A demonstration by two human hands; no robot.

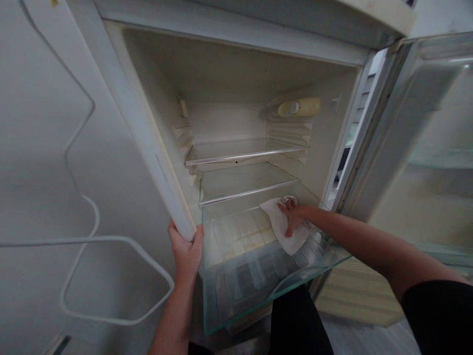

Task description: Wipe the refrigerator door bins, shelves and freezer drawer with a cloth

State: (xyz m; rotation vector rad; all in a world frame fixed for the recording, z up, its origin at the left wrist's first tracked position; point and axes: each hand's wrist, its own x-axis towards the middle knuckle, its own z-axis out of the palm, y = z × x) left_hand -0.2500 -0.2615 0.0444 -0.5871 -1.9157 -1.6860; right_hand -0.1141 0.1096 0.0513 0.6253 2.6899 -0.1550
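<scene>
My left hand [186, 249] is wrapped round the lower left front edge of the open fridge [151, 148], its thumb on the inner side. Inside, my right hand [291, 214] presses a white cloth [290, 241] against a clear glass shelf [236, 276], with its fingers partly spread over the fabric. This shelf sticks out past the fridge front and tilts down toward me. Beneath the glass, a see-through drawer shows. Two more glass shelves, an upper one [247, 148] and a middle one [247, 182], sit farther back in the compartment.
The fridge door [424, 148] stands open on the right. A yellowed lamp cover [299, 107] juts from the inner right wall. On the left, a white cable [96, 217] hangs in loops near my left forearm. My dark-clothed leg [299, 320] is below the protruding shelf.
</scene>
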